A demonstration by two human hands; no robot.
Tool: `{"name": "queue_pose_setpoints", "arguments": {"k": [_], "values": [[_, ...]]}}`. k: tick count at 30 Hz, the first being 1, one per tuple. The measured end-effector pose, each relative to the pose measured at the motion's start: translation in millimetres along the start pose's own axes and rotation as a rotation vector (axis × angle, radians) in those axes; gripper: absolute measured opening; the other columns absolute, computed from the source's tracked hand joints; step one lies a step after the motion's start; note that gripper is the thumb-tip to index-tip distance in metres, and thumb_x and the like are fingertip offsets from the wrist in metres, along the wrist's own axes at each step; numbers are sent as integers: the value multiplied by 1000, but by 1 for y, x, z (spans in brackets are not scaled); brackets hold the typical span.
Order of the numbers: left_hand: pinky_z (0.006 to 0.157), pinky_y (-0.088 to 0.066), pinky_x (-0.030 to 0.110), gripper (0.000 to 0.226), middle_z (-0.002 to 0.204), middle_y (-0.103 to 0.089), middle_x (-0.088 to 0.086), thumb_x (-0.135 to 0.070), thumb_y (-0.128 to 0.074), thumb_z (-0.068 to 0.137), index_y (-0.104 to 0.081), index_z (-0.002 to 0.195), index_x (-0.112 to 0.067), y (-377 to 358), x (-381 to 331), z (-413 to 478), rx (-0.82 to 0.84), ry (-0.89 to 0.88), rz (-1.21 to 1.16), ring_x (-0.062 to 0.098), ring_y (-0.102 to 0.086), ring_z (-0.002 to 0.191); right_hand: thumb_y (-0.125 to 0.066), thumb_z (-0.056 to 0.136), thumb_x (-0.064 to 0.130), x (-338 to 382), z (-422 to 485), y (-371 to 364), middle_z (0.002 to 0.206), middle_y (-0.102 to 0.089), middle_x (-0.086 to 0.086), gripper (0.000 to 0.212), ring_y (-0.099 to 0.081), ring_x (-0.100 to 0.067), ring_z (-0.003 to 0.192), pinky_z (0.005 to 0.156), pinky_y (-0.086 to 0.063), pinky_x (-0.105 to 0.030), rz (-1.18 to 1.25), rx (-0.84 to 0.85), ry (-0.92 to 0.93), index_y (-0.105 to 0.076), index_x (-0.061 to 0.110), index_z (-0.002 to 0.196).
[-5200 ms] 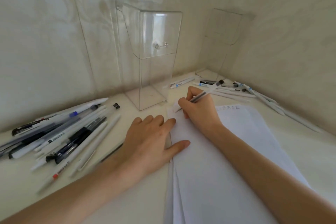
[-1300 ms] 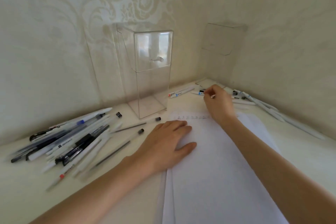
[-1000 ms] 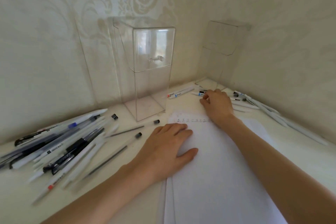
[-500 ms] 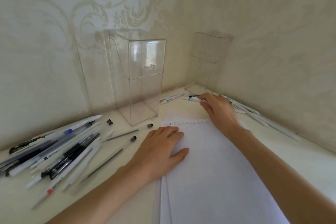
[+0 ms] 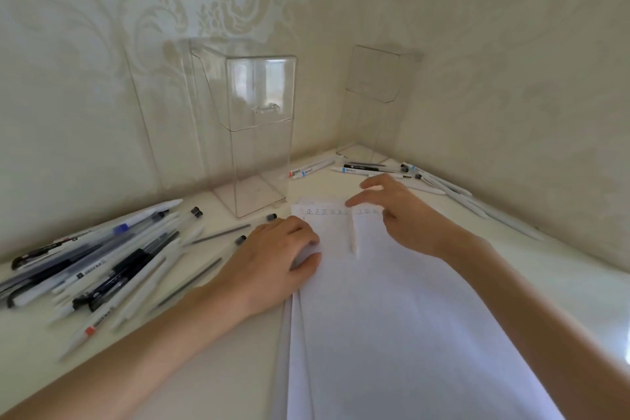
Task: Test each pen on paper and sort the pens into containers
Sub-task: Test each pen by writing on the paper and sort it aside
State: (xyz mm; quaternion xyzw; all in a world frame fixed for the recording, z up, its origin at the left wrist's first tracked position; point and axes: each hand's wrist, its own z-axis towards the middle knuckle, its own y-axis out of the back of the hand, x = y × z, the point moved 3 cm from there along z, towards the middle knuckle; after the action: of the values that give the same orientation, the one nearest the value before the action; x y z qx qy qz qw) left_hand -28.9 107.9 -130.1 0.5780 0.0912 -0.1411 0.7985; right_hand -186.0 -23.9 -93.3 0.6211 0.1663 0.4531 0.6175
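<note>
White paper sheets (image 5: 392, 317) lie in front of me, with a row of pen test marks (image 5: 327, 211) along the top edge. My left hand (image 5: 272, 262) rests flat on the paper's left edge. My right hand (image 5: 405, 215) hovers over the top of the paper with thumb and forefinger stretched leftward. A blurred white pen (image 5: 353, 235) hangs under its fingers, over the sheet. One clear container (image 5: 252, 133) stands behind the paper. A second clear container (image 5: 375, 102) sits in the corner.
A heap of pens (image 5: 102, 262) lies on the table to the left, and two grey ones reach toward my left hand. Several more pens (image 5: 375, 169) lie along the right wall by the corner. Walls close in behind and on the right.
My right hand left the pens by the corner and came back left over the paper's top edge, now with a white pen under it. My left hand stayed put.
</note>
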Motion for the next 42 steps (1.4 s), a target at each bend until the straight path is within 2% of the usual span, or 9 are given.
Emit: {"name": "queue_pose_setpoints", "arguments": {"k": [7, 12, 17, 22, 27, 31, 34, 37, 42], "values": [[93, -33, 21, 74, 125, -52, -12, -74, -19, 79, -57, 119, -25, 3, 11, -20, 20, -6, 49, 10, -48, 113, -58, 92, 16, 3, 5, -24, 122, -58, -1, 15, -40, -18, 118, 99, -31, -24, -116, 30, 290, -64, 14, 106], [93, -35, 23, 67, 124, -50, -12, -70, -22, 83, -56, 119, -26, -1, 14, -22, 13, -11, 35, 7, -45, 112, -35, 101, 19, 18, 15, -32, 105, -53, -3, 17, -46, -23, 97, 88, -33, -32, -81, -76, 145, -46, 8, 109], [87, -30, 17, 51, 116, -53, -11, -61, -33, 86, -57, 113, -25, 0, 12, -22, -10, -32, 43, 4, -42, 105, -31, 74, 75, 21, 12, -43, 74, -48, 6, 62, -38, -15, 72, 74, -27, -29, -207, -190, 72, -44, 16, 85], [88, -30, 19, 51, 116, -53, -10, -60, -34, 86, -57, 113, -24, -1, 13, -22, 1, -30, 50, 6, -45, 105, -47, 77, 52, 24, 10, -42, 51, -33, 8, 41, -33, -20, 49, 62, -30, -27, -208, -470, 195, -46, 11, 68], [86, -30, 18, 51, 116, -53, -10, -60, -33, 86, -56, 113, -24, 0, 12, -22, -1, -27, 63, 7, -45, 104, -61, 76, 59, 25, 11, -35, 68, -43, 10, 51, -35, -9, 61, 63, -28, -26, -138, -399, 195, -52, 9, 89], [89, -33, 21, 54, 119, -52, -11, -61, -31, 85, -56, 116, -25, 1, 12, -23, 6, -13, 50, 5, -42, 106, -49, 86, 18, 23, 6, -12, 69, -52, 8, 24, -49, -14, 62, 57, -39, -26, 257, -517, 73, -50, 11, 109], [94, -28, 21, 59, 128, -47, -11, -63, -25, 84, -50, 126, -31, 1, 11, -23, 44, 0, 36, 5, -38, 113, -33, 88, 25, 25, 5, 1, 79, -62, -12, 28, -54, -15, 66, 61, -42, -24, 704, -626, -75, -56, 10, 95], [101, -15, 18, 69, 145, -32, -16, -67, -13, 79, -41, 135, -38, 0, 12, -21, 91, 25, 32, 5, -25, 132, -37, 93, 56, 32, 14, -7, 63, -65, -20, 63, -53, -18, 51, 47, -40, -24, 900, -437, -303, -65, 1, 82], [106, -5, 18, 77, 151, -11, -25, -67, 1, 73, -25, 141, -41, -2, 11, -20, 163, 19, 50, 0, -5, 140, -69, 84, 24, 50, 38, -33, 52, -61, -6, 23, -53, -11, 45, 47, -44, -22, 741, -282, -309, -58, 11, 68]]}}
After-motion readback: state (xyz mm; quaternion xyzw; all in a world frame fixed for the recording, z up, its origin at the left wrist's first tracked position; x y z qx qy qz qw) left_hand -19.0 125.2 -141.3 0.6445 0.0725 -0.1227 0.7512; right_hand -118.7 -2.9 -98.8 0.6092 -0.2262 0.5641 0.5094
